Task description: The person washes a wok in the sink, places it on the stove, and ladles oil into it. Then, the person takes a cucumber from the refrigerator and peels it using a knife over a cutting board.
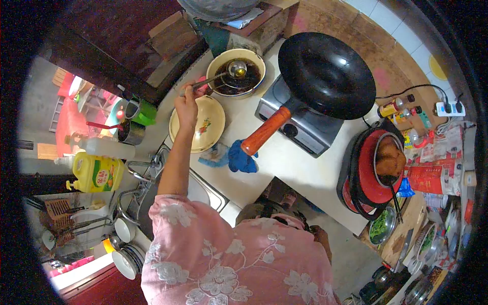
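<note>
My left hand is closed around the handle of a metal ladle, reaching out over the counter. The ladle's bowl hangs over a cream enamel basin and carries some yellowish liquid. Dark liquid fills the lower part of that basin. Just below my hand lies a cream enamel lid with a flower print, and a pinkish cloth shows beside my fingers. My right hand hangs low by my side in shadow; its fingers cannot be made out.
A black wok with a wooden handle stands on a cooker. Blue cloths lie near the sink. To the right are a red-rimmed pot holding a bowl of browned food, chopped greens and a power strip.
</note>
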A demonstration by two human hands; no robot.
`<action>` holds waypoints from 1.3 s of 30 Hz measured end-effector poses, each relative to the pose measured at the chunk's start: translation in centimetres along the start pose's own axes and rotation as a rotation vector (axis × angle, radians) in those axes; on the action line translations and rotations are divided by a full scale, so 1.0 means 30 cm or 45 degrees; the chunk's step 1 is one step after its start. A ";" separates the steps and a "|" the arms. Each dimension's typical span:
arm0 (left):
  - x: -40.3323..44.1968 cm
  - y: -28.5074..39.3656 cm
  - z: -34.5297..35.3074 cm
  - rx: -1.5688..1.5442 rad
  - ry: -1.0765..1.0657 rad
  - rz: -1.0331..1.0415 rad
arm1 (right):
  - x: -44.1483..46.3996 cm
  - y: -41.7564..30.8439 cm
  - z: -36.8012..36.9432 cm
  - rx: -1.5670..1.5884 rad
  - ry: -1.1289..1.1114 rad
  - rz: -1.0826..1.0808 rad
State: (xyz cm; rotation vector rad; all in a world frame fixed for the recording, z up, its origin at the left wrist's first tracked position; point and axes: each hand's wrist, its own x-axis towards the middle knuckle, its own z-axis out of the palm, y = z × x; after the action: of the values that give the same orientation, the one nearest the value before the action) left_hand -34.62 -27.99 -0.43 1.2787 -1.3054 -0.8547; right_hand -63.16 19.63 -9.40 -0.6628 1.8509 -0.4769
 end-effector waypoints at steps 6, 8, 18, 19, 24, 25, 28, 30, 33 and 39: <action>-0.038 -0.001 0.007 0.101 -0.080 0.108 | -0.002 -0.011 -0.001 -0.024 0.008 -0.002; -0.042 -0.031 0.010 0.123 -0.111 0.196 | 0.001 -0.006 -0.001 -0.024 0.012 -0.009; -0.143 -0.023 0.007 0.425 -0.345 0.104 | 0.000 0.005 0.003 -0.032 0.024 -0.021; -0.141 -0.030 0.007 0.424 -0.345 0.105 | -0.002 0.004 0.004 -0.035 0.027 -0.024; -0.094 -0.135 0.016 0.355 -0.439 0.297 | -0.006 0.005 0.005 -0.046 0.033 -0.026; -0.085 -0.155 0.026 0.353 -0.440 0.299 | -0.007 0.005 0.004 -0.050 0.036 -0.029; -0.081 -0.153 0.061 -0.015 -0.415 0.149 | -0.009 0.004 0.004 -0.055 0.043 -0.031; -0.088 -0.125 0.075 -0.135 -0.425 0.008 | -0.011 0.003 0.005 -0.059 0.040 -0.033; -0.084 -0.140 0.088 -0.226 -0.430 -0.133 | -0.006 0.005 0.008 -0.074 0.044 -0.038; -0.060 -0.170 0.151 -0.378 -0.239 -0.263 | -0.023 -0.011 0.016 -0.162 0.067 -0.093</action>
State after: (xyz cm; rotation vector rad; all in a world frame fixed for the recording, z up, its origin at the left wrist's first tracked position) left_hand -38.23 -27.92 -6.50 1.1283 -1.1496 -1.2900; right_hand -62.44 19.81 -8.87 -0.8121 1.9233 -0.4302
